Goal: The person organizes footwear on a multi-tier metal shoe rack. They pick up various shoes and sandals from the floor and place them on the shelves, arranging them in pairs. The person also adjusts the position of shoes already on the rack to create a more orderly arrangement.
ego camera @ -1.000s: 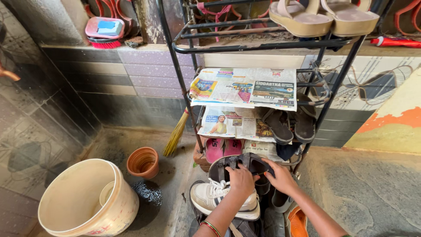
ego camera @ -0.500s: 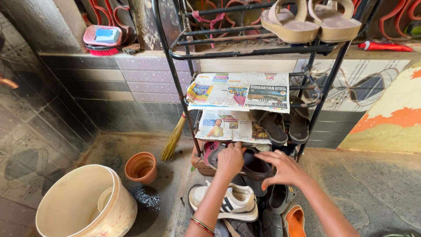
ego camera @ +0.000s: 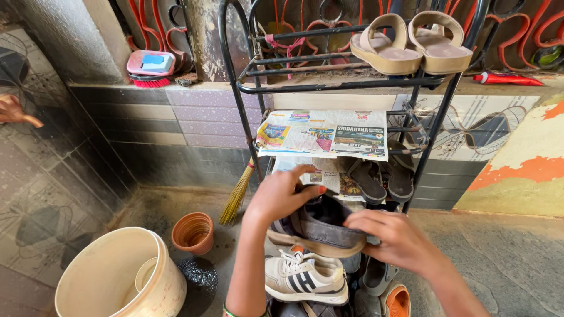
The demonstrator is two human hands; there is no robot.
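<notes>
Far left: cream bucket (ego camera: 120,276) and terracotta pot (ego camera: 192,232) on the floor, broom (ego camera: 238,189) leaning by the rack's leg, none of them shifted vs 1 s ago.

Left hand (ego camera: 281,196) is now raised, fingers curled over the back/top edge of a grey shoe (ego camera: 320,226), thumb out toward the newspaper (ego camera: 323,132) on the shelf. A sec ago both hands were low among the floor pile; now the shoe is up off it, held in the air between the hands, just in front of the metal rack (ego camera: 346,82) and above the white sneaker (ego camera: 305,279).

Right hand (ego camera: 390,235) clamps the shoe's other end, fingers pressed tog. along its side. So it's lifted clear, not yet on any shelf.

Further right: dark sandals (ego camera: 382,179) on the lower shelf, beige sandals (ego camera: 411,44) on top, orange slipper (ego camera: 398,300) on the floor.
</notes>
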